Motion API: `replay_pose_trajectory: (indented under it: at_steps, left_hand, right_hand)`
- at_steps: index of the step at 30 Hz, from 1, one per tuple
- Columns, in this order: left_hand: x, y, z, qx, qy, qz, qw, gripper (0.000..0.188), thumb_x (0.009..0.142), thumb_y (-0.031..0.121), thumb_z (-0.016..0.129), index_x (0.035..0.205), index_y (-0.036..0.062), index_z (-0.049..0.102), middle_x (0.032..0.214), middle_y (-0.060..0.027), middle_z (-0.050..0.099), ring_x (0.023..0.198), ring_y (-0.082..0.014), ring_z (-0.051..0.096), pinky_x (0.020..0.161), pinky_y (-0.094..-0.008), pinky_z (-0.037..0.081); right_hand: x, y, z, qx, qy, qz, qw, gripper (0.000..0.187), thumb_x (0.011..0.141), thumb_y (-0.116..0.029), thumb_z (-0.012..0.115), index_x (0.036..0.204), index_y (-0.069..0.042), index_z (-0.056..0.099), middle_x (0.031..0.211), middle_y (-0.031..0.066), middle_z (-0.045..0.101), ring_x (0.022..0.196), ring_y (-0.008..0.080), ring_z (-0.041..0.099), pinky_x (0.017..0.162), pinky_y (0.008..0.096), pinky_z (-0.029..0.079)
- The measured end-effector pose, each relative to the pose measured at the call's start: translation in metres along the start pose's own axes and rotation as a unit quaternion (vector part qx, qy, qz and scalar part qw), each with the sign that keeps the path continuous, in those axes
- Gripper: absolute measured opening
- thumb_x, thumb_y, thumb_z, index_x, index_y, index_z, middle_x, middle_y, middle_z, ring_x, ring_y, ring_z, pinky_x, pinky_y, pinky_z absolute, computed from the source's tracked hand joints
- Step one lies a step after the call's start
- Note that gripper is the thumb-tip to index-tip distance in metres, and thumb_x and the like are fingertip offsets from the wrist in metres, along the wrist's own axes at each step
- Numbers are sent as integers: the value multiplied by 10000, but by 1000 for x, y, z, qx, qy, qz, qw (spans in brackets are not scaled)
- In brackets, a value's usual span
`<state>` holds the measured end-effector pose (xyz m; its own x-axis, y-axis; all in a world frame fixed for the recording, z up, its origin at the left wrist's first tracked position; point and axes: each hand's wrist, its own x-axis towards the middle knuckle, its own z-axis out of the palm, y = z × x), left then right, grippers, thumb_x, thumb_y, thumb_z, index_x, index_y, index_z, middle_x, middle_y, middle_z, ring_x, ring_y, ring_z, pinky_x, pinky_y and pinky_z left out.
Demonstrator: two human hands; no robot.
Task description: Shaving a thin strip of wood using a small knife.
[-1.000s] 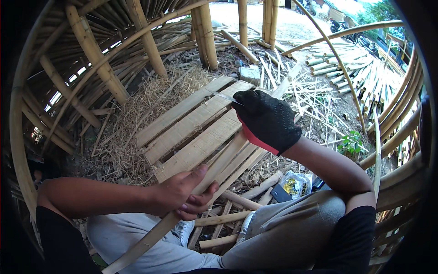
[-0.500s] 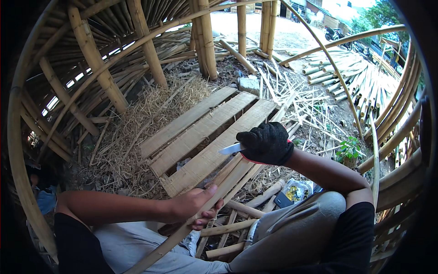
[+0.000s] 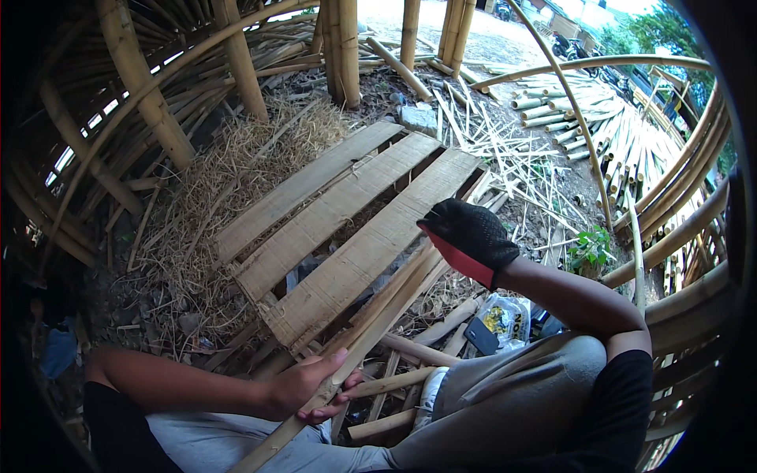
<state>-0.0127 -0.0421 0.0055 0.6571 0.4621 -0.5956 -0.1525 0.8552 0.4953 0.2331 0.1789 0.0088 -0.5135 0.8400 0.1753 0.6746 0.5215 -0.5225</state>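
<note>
Landmark: the pale, slatted wooden panel (image 3: 371,248) on the ground in front of you. Your bare left hand (image 3: 311,384) is just on the near side of the panel, wrapped around a long, flat, tan bamboo strip (image 3: 377,325), thumb on top, fingers beneath. The strip slants along the panel's near right side; its lower end passes out between your hand and the bottom edge of view, its upper part reaches toward the glove. Your right hand (image 3: 469,239), in a black and red knit work glove, is clenched just off the panel's right side; contents hidden, contact with the strip cannot be told. Dry straw-coloured shavings (image 3: 236,177) heap left of the panel; a rough grey block (image 3: 418,118) sits beyond its far end.
</note>
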Motion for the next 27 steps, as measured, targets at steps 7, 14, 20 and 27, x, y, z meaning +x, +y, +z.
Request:
replay_pose_trajectory:
  at_steps: [7,14,20,27]
  left_hand:
    - [-19,8,-1,-28,13,29,999,384,1016,428,244,986,83,411,763,-9,383,500,-79,390,375,-197,319]
    - [-22,12,-10,-64,-4,54,996,370,1014,435,262,954,96,400,753,-3,375,503,-83,392,367,-198,316]
    - [-14,15,-14,-34,57,67,996,396,1004,486,241,934,124,386,736,-3,383,464,-83,375,351,-195,317]
    - [-6,27,-10,-51,5,44,998,408,997,530,218,866,165,345,561,58,291,380,-72,270,383,-217,258]
  right_hand:
    - [22,-8,-25,80,16,-67,994,171,906,-135,581,1042,-51,642,897,127,666,869,243,654,774,327,506]
    - [52,-38,-51,112,-93,167,975,346,933,-387,563,971,-48,624,730,63,603,619,123,589,603,297,488]
    - [46,-33,-30,133,-125,107,977,269,927,-332,592,930,-65,628,694,7,565,605,87,518,571,284,435]
    - [48,1,-17,119,-174,226,951,378,937,-407,527,892,-48,636,624,30,546,520,122,489,484,260,368]
